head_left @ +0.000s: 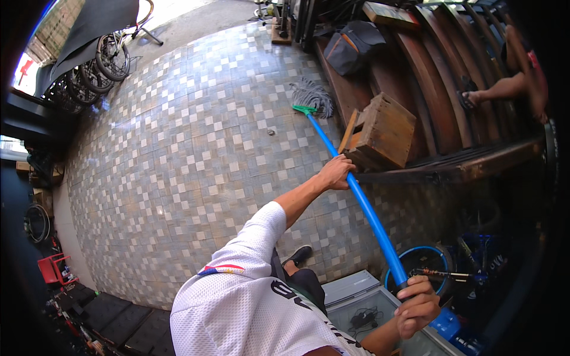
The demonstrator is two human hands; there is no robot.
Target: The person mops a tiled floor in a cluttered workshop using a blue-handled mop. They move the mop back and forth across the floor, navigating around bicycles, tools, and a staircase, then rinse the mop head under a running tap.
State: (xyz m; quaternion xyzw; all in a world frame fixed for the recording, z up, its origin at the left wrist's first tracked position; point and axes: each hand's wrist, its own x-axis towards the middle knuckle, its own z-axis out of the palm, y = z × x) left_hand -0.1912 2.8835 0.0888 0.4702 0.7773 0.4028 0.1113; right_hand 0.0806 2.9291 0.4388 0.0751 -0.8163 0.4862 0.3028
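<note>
A string mop with a long blue handle point(375, 222) slants from the lower right up to the top middle. Its grey strands point(314, 98) lie on the tiled floor point(196, 172) beside the bench, below a green clamp point(304, 110). My left hand point(336, 172) is wrapped round the middle of the handle, arm stretched forward. Near the handle's dark top end, my right hand point(417, 305) grips it, close to my body. A small dark round object point(271, 132) lies on the floor left of the handle.
A wooden crate point(386, 133) and a dark bag point(354, 47) rest on a slatted wooden bench point(427, 77); another person's leg point(499, 92) is there too. Bicycles point(113, 57) stand at far left, another bicycle point(424, 267) at near right. A glass-topped case point(371, 308) is beside me.
</note>
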